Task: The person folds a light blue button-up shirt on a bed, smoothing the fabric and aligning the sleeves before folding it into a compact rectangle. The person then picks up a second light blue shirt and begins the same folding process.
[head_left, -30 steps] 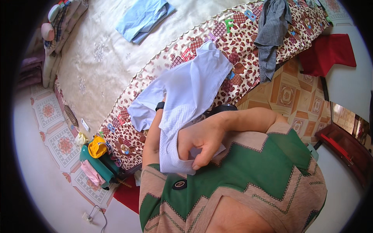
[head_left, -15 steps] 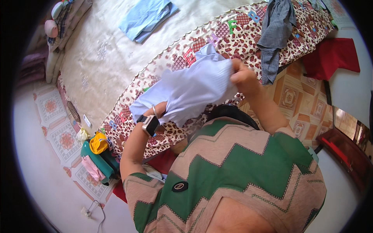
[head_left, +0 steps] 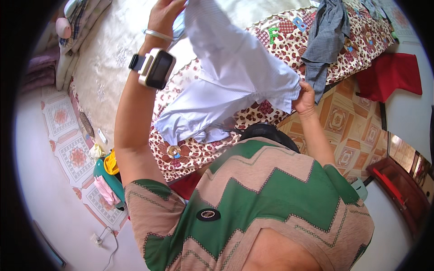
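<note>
A pale lilac garment (head_left: 235, 77) is held between both hands: its far end is pinched in the left grip (head_left: 168, 13), its right edge in the right grip (head_left: 304, 98). Nearer than the left grip, its folds are draped over the spotted bed cover (head_left: 192, 153). Just beyond the right grip, a grey garment (head_left: 326, 38) is laid.

Head-worn fisheye camera, looking down, close range
</note>
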A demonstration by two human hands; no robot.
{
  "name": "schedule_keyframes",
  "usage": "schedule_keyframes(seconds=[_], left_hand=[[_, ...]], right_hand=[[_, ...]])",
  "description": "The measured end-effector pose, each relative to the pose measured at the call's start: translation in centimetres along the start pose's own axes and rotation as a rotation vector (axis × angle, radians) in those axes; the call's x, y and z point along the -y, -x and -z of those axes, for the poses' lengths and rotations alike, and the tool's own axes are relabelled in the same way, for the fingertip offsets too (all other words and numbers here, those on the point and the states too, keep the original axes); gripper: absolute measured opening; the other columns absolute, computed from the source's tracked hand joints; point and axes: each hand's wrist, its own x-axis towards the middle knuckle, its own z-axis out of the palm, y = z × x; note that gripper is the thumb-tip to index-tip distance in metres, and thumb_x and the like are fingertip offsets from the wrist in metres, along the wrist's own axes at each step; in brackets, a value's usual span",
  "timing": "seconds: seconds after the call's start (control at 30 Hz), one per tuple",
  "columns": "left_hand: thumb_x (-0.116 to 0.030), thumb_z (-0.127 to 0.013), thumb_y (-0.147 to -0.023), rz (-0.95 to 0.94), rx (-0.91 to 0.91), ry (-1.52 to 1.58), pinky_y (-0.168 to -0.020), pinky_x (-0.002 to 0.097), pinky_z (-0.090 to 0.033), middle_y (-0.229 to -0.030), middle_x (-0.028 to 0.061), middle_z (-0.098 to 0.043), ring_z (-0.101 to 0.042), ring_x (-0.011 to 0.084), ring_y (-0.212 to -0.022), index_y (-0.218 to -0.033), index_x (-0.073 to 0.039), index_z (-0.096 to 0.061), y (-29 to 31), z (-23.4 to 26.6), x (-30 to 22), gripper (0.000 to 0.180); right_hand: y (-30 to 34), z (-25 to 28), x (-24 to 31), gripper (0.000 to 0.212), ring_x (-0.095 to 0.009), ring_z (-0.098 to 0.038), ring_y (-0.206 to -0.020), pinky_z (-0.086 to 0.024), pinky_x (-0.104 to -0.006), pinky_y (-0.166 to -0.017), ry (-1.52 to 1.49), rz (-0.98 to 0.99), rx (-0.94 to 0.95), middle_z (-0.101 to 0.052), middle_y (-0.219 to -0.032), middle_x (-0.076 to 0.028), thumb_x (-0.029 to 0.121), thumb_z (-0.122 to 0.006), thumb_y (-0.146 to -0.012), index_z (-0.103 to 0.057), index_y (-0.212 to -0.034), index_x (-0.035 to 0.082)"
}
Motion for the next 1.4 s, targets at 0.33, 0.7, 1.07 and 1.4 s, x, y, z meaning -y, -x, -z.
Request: schedule_keyframes(seconds=[0.33,0.7,1.07,1.4], left_hand=[[-0.015,-0.053,-0.077,0.708,-0.085,-0.117,-0.066,0.0229,-0.044,-0.093,0.0112,-0.057,-0.056,0.0151,-0.076,-0.109,0.002,-0.048,13.4,2.0,9.8,0.037],[-0.016,-0.047,-0.079,1.311,-1.092,0.349,-0.052,0.0245,-0.046,-0.082,0.0083,-0.06,-0.058,0.0151,-0.065,-0.103,-0.006,-0.049,46.6,2.7,15.9,0.026],[-0.021,-0.054,-0.075,1.203,-0.309,-0.376,-0.062,0.0286,-0.047,-0.075,0.0104,-0.058,-0.057,0.0195,-0.071,-0.096,-0.002,-0.053,45.0,7.1,21.0,0.028],[-0.01,-0.053,-0.069,0.516,0.18,-1.146,-0.061,0.0373,-0.046,-0.079,0.0122,-0.051,-0.052,0.0293,-0.072,-0.074,-0.007,-0.051,42.8,8.5,22.6,0.007]], right_hand=[[-4.3,13.1,1.8,0.014,-0.012,-0.056,-0.055,-0.043,-0.0234,-0.046,1.274,0.076,-0.518,-0.056,-0.074,-0.004,0.007,-0.048,-0.073,-0.052,-0.085,0.002],[-15.7,5.2,-4.0,0.047,-0.021,-0.057,-0.053,-0.044,-0.032,-0.056,2.177,-0.074,-0.084,-0.056,-0.052,-0.009,0.049,-0.052,-0.067,-0.058,-0.056,0.003],[-16.3,3.8,-6.6,0.012,-0.006,-0.041,-0.037,-0.029,-0.0196,-0.033,1.604,-0.26,-0.27,-0.05,-0.049,-0.001,0.014,-0.054,-0.068,-0.053,-0.06,0.006],[-5.4,-6.4,-6.7,0.007,-0.005,-0.044,-0.044,-0.035,-0.0147,-0.038,0.906,0.128,-0.29,-0.053,-0.06,-0.003,0.01,-0.053,-0.074,-0.051,-0.072,0.004]])
